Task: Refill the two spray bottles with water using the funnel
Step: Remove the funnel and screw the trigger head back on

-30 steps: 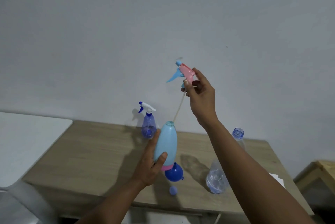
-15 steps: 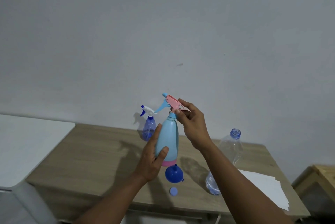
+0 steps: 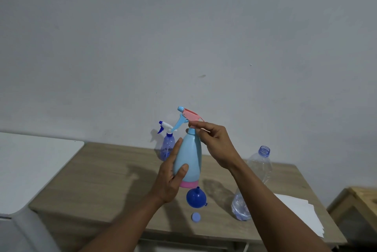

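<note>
Pink sprayer (image 3: 190, 116) between right fingers (image 3: 196, 124)

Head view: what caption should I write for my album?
Left hand holds the pale blue bottle; right hand pinches its sprayer at the neck.

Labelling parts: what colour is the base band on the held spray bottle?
Pink base band; the spray bottle above it is light blue. Head view.

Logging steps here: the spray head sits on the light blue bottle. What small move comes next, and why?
Probably twist the spray head tight: the right hand pinches it at the neck of the light blue bottle, which the left hand grips round its body.
</note>
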The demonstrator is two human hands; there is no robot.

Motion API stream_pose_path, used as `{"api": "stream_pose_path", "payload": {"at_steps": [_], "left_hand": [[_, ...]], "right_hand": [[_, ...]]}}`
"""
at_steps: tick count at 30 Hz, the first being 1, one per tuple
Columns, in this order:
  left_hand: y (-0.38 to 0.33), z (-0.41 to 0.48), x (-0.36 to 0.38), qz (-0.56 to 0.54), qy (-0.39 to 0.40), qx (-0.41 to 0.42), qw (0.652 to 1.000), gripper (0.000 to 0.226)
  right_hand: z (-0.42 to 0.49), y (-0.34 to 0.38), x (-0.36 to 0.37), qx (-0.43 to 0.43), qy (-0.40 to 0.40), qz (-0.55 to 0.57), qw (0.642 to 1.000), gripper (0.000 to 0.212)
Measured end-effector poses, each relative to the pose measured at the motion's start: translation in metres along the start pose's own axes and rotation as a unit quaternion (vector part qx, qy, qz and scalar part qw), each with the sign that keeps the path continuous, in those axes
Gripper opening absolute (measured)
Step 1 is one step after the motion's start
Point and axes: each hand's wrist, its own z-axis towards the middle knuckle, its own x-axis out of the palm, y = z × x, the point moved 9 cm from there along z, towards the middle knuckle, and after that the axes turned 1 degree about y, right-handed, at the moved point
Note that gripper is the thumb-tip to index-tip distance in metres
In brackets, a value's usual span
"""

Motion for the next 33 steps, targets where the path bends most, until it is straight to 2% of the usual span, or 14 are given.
{"api": "stream_pose_path", "payload": {"at_steps": [12, 15, 19, 21, 25, 30, 33], "left_hand": [[-0.004, 0.009, -0.003, 0.065, 0.003, 0.049, 0.997, 0.067], [-0.005, 0.013, -0.005, 0.1, -0.002, 0.059, 0.993, 0.068], [-0.002, 0.017, -0.006, 0.155, -0.009, 0.07, 0.985, 0.068], [0.001, 0.016, -0.004, 0.158, -0.001, 0.062, 0.986, 0.071], [-0.002, 0.018, -0.006, 0.165, -0.014, 0.076, 0.983, 0.068], [0.001, 0.022, -0.007, 0.185, -0.009, 0.073, 0.98, 0.068], [0.001, 0.02, -0.006, 0.174, -0.01, 0.076, 0.982, 0.067]], "right_hand": [[0.005, 0.009, -0.002, -0.021, 0.004, 0.014, 1.0, 0.027], [0.008, 0.008, -0.005, -0.023, 0.003, 0.045, 0.999, 0.026], [0.01, 0.007, -0.008, -0.036, -0.043, 0.008, 0.998, 0.023], [0.011, 0.002, -0.008, -0.033, -0.046, -0.016, 0.998, 0.022], [0.012, -0.001, -0.007, -0.016, -0.007, 0.025, 1.0, 0.03], [0.017, 0.0, -0.008, -0.029, -0.053, -0.011, 0.998, 0.023], [0.019, -0.003, -0.006, -0.02, -0.043, -0.014, 0.999, 0.027]]}}
